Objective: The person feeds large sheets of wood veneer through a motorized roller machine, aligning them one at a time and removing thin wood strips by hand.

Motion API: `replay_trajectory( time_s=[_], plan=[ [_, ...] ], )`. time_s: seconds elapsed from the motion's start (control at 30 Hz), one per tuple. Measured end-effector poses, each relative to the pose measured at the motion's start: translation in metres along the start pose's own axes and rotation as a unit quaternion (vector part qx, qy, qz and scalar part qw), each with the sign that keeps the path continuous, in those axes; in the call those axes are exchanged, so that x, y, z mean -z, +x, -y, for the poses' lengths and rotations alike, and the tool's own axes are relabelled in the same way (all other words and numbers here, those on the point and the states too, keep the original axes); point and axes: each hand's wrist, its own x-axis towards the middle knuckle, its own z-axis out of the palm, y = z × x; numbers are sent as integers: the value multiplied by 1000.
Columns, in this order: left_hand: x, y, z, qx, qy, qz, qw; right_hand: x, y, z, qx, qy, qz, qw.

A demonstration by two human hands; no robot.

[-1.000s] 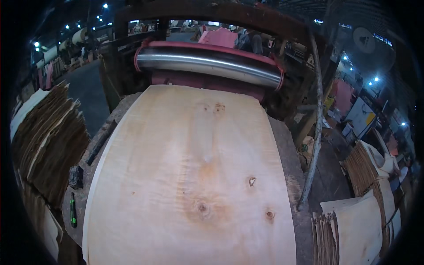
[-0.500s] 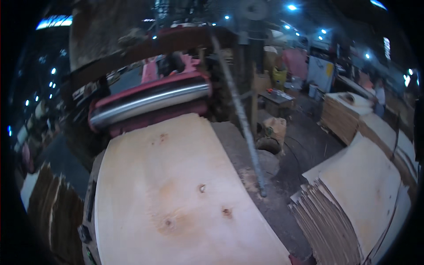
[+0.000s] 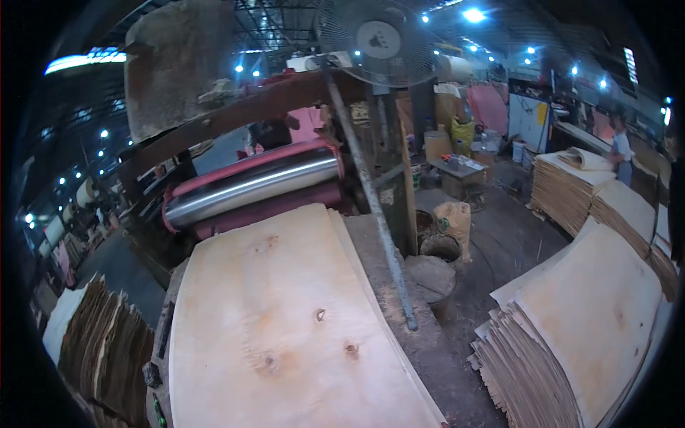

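Neither of my hands shows at this moment. In front of me a pale wood veneer sheet [image 3: 278, 321] with several brown knots lies on a worn bench. The edge of another sheet peeks out along its right side. Beyond its far end stands a roller machine with a shiny metal roller [image 3: 257, 187] and a pink-red roller [image 3: 285, 208] below it. The near end of the veneer runs out of the picture at the bottom.
Veneer stacks stand at the right [image 3: 585, 321] and lower left [image 3: 107, 342]. A grey metal pole [image 3: 371, 192] slants down beside the bench. Further back are a fan [image 3: 378, 43], a sack [image 3: 453, 225], a small table [image 3: 457, 167] and a person [image 3: 621, 150] by another veneer stack.
The view has tilted up, so the machine and veneer sit lower and more of the fan shows. A small red patch at the veneer's lower right corner has nearly left the picture.
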Motion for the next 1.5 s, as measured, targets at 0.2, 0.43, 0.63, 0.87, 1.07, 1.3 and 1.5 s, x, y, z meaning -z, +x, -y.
replay_trajectory(
  time_s=[0.2,0.43,0.63,0.87,1.07,1.3,1.5],
  plan=[
    [59,-10,9,-19,23,-7,1000,4,-8,22,125,-153,-66,978],
    [81,-3,7,76,147,-149,975,-63,5,35,173,-179,-252,935],
    [95,-4,14,-14,274,-120,954,-68,3,39,206,-189,-281,918],
    [87,-3,8,99,8,-111,989,-66,0,36,201,-177,-290,919],
    [101,6,20,56,-36,-20,998,-64,2,31,211,-154,-285,922],
    [120,24,18,86,-77,39,993,-53,8,26,156,-93,-191,965],
    [157,57,4,210,-5,-47,977,-42,14,3,222,-101,-214,946]
  ],
)
